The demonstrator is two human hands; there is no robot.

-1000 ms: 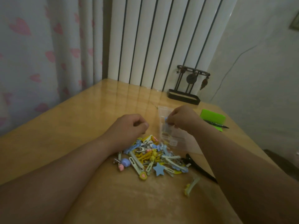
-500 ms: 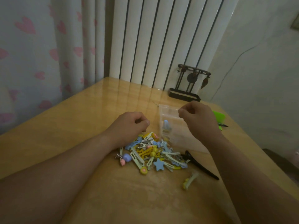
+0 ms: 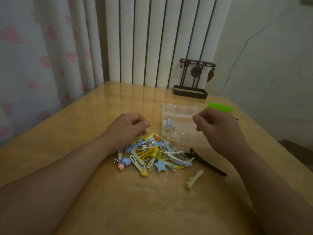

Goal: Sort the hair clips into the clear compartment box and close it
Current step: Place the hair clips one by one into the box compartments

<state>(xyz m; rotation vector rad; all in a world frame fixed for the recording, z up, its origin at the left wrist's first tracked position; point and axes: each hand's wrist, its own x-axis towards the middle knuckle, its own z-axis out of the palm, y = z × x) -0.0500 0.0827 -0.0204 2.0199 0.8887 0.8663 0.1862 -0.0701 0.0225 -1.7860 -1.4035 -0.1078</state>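
A pile of small pastel hair clips (image 3: 152, 155), blue, yellow, pale green and pink, lies on the wooden table. Behind it to the right stands the clear compartment box (image 3: 183, 114), its lid open. A blue clip (image 3: 169, 125) lies in a left compartment, with another pale clip beside it. My left hand (image 3: 128, 128) rests at the pile's upper left edge, fingers curled into a fist, nothing visible in it. Above the box's right side my right hand (image 3: 218, 131) hovers with loosely curled fingers, holding nothing.
A long black clip (image 3: 206, 162) lies right of the pile, and a stray yellow-green clip (image 3: 194, 179) sits nearer me. A bright green pad (image 3: 220, 107) and a dark metal stand (image 3: 190, 90) are behind the box. Curtain and radiator border the table's far edge.
My right hand let go of the blue clip in the box's left compartment, then drew back to the right over the box. My left hand stayed at the pile.
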